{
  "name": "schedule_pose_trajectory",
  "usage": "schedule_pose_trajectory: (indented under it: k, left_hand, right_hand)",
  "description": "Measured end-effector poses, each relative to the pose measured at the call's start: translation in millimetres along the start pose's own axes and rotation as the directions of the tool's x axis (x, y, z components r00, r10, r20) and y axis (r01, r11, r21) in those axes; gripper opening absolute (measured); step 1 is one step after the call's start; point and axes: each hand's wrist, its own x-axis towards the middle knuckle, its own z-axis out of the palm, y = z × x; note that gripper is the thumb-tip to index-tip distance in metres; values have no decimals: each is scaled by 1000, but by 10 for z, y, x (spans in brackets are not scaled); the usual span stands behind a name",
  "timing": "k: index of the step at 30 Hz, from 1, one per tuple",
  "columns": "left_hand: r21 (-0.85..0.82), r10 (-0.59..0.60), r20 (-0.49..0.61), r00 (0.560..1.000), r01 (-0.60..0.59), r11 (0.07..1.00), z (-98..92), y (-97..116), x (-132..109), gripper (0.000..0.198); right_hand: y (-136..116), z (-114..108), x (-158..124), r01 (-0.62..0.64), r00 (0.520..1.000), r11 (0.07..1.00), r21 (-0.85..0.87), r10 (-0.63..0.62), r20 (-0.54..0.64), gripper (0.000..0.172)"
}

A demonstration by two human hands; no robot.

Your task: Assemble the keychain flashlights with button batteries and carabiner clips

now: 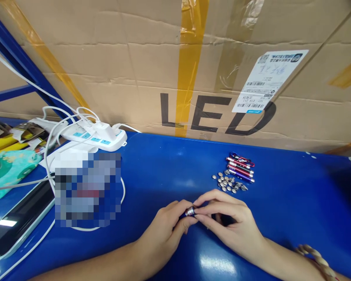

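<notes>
My left hand (166,230) is closed around a small blue mini flashlight with a silver end (190,211), held just above the blue table. My right hand (234,218) pinches at the silver end with its thumb and fingers; the fingertips of both hands nearly meet there. Most of the flashlight's body is hidden inside my left fingers. Beyond my right hand lies a loose cluster of silver button cells (226,182). Several slim mini flashlights (240,168) in red, black and purple lie side by side just behind them, with a dark cord at their far end.
A white power strip (111,141) with plugs and tangled cables stands at the back left. A phone (23,218) lies at the left edge, near a green-patterned packet (14,171). A large cardboard box (146,70) marked LED walls off the back of the blue table (163,168).
</notes>
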Motion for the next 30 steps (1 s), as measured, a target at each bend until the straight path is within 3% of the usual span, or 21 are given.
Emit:
schedule_pose_trajectory:
  k: [8, 12, 16, 19, 22, 25, 28, 30]
  left_hand:
    - [-21, 28, -3, 1000, -28, 999, -10, -33, 17, 14]
    - [-16, 43, 11, 999, -43, 999, -9, -17, 6, 17]
    - [-33, 22, -3, 1000, -22, 999, -20, 17, 17, 20]
    - [-37, -9, -10, 1000, 9, 999, -34, 48, 29, 20]
    - [-33, -44, -50, 998, 43, 999, -57, 81, 31, 21]
    - [-35, -108, -114, 988, 105, 994, -89, 109, 34, 22]
    - [-49, -147, -139, 979, 141, 989, -111, 122, 39, 25]
    - [-55, -146, -136, 980, 140, 989, -111, 123, 40, 26]
  right_hand:
    - [5, -1, 5, -7, 991, 1000, -28, 11, 135, 13]
    - [34, 0, 5, 60, 991, 998, -12, -58, 121, 11]
    - [56, 5, -18, 33, 992, 999, -23, -30, 124, 10]
    - [50, -14, -30, 43, 989, 995, -93, -29, 147, 9]
    - [38, -46, -23, 93, 987, 956, -279, -51, 152, 14]
    - [58, -66, -5, 149, 987, 790, -595, -86, 133, 23]
    - [107, -69, 12, 137, 989, 461, -877, -106, 99, 32]
    - [136, -69, 19, 89, 994, 276, -957, -88, 67, 37]
